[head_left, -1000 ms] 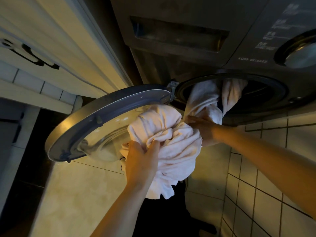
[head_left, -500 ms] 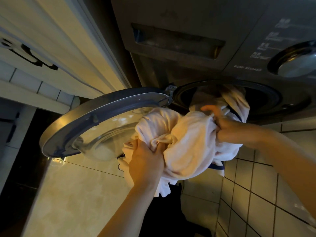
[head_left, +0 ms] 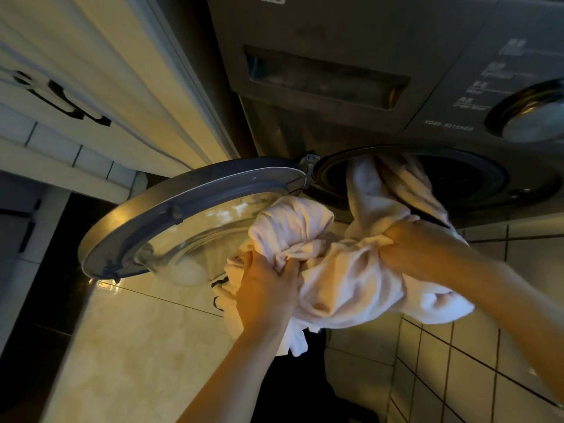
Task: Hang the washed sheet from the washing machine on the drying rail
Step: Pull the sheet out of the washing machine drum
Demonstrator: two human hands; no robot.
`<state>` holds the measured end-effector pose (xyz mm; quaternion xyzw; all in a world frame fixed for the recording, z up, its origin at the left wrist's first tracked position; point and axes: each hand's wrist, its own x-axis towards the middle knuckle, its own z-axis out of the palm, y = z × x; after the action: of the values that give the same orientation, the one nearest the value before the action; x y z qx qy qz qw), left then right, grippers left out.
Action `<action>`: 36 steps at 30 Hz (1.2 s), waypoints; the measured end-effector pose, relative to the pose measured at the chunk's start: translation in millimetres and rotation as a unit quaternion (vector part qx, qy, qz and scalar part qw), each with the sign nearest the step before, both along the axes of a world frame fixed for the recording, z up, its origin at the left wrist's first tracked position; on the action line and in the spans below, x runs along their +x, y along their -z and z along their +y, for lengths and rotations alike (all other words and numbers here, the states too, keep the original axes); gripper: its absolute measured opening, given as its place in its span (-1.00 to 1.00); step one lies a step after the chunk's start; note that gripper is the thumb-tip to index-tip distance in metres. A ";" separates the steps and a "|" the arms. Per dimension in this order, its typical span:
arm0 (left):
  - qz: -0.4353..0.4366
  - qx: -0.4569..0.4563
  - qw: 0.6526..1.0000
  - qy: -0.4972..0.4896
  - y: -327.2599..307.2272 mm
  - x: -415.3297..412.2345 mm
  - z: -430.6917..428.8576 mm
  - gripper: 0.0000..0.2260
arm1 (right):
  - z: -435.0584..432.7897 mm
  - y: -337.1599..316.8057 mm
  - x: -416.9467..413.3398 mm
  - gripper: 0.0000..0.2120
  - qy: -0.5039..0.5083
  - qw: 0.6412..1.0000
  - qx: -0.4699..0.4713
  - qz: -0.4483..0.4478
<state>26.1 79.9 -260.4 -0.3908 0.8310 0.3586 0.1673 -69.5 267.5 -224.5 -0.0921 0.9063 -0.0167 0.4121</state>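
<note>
Our left hand [head_left: 268, 288] and right hand [head_left: 406, 248] each gripped the bunched sheet [head_left: 345, 270], its tail inside the washing machine [head_left: 351, 123] drum.

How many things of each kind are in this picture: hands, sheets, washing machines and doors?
Hands: 2, the left hand and the right hand, both gripping the cloth.
Sheets: 1, the white sheet, one end inside the drum.
Washing machines: 1, the grey washing machine.
Doors: 1, the round door, swung open.
Total: 5.
</note>
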 end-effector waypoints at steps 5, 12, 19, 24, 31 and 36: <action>0.038 -0.061 0.995 0.076 6.7 1.6 18.2 -0.49 | -46.7 -4.7 28.5 -0.47 -0.075 0.982 0.067 0.158; 0.006 0.011 0.999 0.048 3.2 -4.8 2.3 -0.58 | -48.2 -9.1 44.6 -0.60 -0.002 0.935 -0.312 0.169; -0.041 0.314 0.943 -0.106 -11.6 -9.0 -7.1 -0.70 | -43.2 1.2 40.7 -0.37 0.056 0.913 -0.375 0.152; -0.121 0.333 0.932 -0.073 -23.3 -13.9 0.2 0.11 | -43.6 7.9 39.5 -0.04 0.120 0.893 -0.422 0.101; -0.159 0.310 0.936 -0.058 -22.1 -16.7 2.5 0.22 | -53.4 7.0 43.4 0.20 0.161 0.857 -0.489 0.006; -0.129 0.293 0.942 -0.097 -17.9 -16.4 -1.5 -0.02 | -57.5 13.1 43.3 0.12 0.144 0.848 -0.509 -0.021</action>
<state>9.7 78.3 -242.5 -0.4463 0.6185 0.5474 0.3444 -26.2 210.0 -237.6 -0.1566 0.7652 -0.5368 0.3190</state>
